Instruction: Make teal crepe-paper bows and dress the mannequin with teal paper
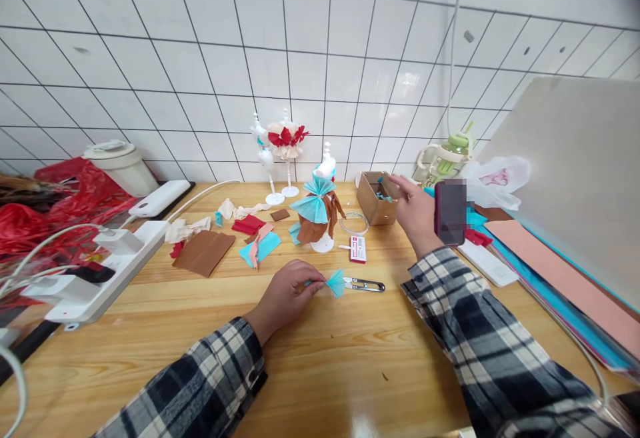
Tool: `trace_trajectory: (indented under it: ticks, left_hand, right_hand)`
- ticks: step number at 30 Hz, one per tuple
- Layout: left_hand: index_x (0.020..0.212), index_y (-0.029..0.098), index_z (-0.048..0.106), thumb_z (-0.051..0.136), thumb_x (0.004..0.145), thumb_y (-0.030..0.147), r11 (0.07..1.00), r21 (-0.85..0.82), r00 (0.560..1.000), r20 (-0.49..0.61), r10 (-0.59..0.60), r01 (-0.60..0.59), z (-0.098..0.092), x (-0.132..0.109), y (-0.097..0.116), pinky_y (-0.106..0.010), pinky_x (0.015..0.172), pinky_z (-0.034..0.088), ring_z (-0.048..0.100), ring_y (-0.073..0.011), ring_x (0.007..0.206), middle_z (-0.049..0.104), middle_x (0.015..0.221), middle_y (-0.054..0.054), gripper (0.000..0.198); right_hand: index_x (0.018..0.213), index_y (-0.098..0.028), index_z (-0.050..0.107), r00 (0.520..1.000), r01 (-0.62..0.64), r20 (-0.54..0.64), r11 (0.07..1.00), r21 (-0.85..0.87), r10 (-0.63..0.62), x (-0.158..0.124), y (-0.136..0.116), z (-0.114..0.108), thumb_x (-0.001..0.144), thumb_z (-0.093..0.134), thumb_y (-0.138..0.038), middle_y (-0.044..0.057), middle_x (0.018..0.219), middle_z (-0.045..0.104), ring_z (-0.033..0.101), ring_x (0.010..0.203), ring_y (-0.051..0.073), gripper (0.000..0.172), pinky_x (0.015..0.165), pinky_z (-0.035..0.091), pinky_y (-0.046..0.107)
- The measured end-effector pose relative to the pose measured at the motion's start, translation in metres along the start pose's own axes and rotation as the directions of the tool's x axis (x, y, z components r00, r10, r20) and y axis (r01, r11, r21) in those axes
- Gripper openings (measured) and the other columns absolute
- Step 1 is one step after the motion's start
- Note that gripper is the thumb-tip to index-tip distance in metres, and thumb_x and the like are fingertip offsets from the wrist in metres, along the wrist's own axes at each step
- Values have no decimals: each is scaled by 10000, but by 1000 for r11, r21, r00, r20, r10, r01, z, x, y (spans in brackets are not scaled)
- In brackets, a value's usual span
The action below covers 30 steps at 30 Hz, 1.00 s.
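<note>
Between the thumb and fingers of my left hand [291, 291] is the gathered end of a small blue crepe paper fan [336, 283], its pleats spreading to the right. Thread snips [367, 285] lie flat just beyond it. My right hand [416, 215] reaches to the right side of a small cardboard box [373, 206], fingers stretched out at its rim; blue scraps show inside. Behind my left hand stands a white mini dress form [326, 168] dressed in blue and brown crepe paper, with a blue fan bow [316, 199] on its front.
Two more dress forms [289, 148] stand by the tiled wall. Crepe paper pieces [204, 251] lie left, near a power strip [107, 271]. A wire coil [355, 223] and red-white packet [357, 249] sit centrally. Right are a phone [450, 213], paper sheets [565, 271] and a green bottle [447, 158].
</note>
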State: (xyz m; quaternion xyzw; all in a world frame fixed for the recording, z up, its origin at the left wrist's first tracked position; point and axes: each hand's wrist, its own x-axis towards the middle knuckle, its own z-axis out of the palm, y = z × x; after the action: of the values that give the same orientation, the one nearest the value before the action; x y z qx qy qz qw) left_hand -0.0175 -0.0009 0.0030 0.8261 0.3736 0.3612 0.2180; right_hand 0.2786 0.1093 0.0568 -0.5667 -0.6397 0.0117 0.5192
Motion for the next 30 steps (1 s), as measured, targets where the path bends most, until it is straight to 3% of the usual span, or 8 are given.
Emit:
trace_trajectory:
  ticks: [2, 4, 8, 10, 13, 17, 23, 30]
  left_hand:
    - [837, 203, 706, 574, 872, 269, 1000, 5, 1000, 7, -9, 9, 0, -1, 0, -306, 757, 485, 627, -163, 782, 703, 802, -46, 152]
    - [845, 203, 708, 568, 875, 275, 1000, 13, 1000, 16, -15, 15, -1, -2, -1, -310, 759, 488, 626, -165, 789, 704, 812, -49, 160]
    - [844, 207, 709, 560, 877, 283, 1000, 27, 1000, 19, -1, 1, -4, -1, -2, -315, 753, 495, 626, -169, 787, 707, 806, -48, 170]
    - [839, 209, 707, 554, 881, 284, 999, 41, 1000, 7, 4, -4, -6, 0, -1, -316, 754, 497, 626, -169, 786, 707, 808, -46, 175]
    - [839, 207, 699, 530, 895, 288, 998, 71, 1000, -27, -1, 3, -8, 2, -1, -320, 762, 501, 625, -175, 798, 707, 815, -50, 195]
    - [836, 207, 693, 528, 897, 286, 995, 103, 999, -33, -14, 18, -11, 1, -3, -314, 766, 506, 631, -179, 809, 706, 823, -48, 193]
    - [845, 208, 694, 546, 887, 288, 990, 133, 998, -49, -28, 34, -11, -2, -4, -302, 761, 511, 640, -182, 814, 708, 829, -48, 174]
    - [826, 203, 688, 535, 893, 297, 992, 119, 999, -26, -48, 50, -11, 0, -2, -298, 738, 516, 637, -178, 789, 695, 805, -52, 191]
  right_hand:
    - [1247, -187, 597, 996, 83, 41, 979, -186, -76, 7, 2, 3, 835, 467, -125, 99, 1353, 539, 353, 1347, 289, 436, 1081, 306, 516]
    - [1265, -170, 576, 995, 95, 25, 965, -244, -92, -2, -3, 4, 853, 460, -141, 118, 1365, 522, 373, 1323, 303, 429, 1050, 329, 515]
    - [1056, -195, 669, 993, 64, -90, 991, -118, -75, -58, -27, -2, 935, 425, -274, 87, 953, 707, 602, 927, 246, 284, 888, 434, 429]
    - [1048, -205, 661, 995, 100, 17, 995, -28, -100, -88, -40, -4, 937, 425, -277, 65, 834, 696, 603, 802, 223, 271, 785, 458, 379]
    - [998, -212, 657, 989, 79, 119, 994, 76, -88, -115, -55, -2, 929, 442, -275, 69, 870, 688, 604, 779, 215, 235, 729, 467, 346]
    - [991, -212, 649, 984, -31, 176, 987, 159, 3, -118, -61, 5, 929, 424, -262, 66, 895, 702, 640, 795, 207, 239, 731, 481, 320]
    - [1019, -211, 660, 928, 21, 365, 987, 159, -79, -121, -60, 14, 901, 435, -215, 56, 871, 718, 658, 755, 198, 254, 709, 483, 300]
    - [976, -223, 679, 895, -24, 440, 974, 227, -80, -128, -62, 19, 868, 454, -194, 43, 887, 720, 654, 763, 188, 252, 729, 488, 293]
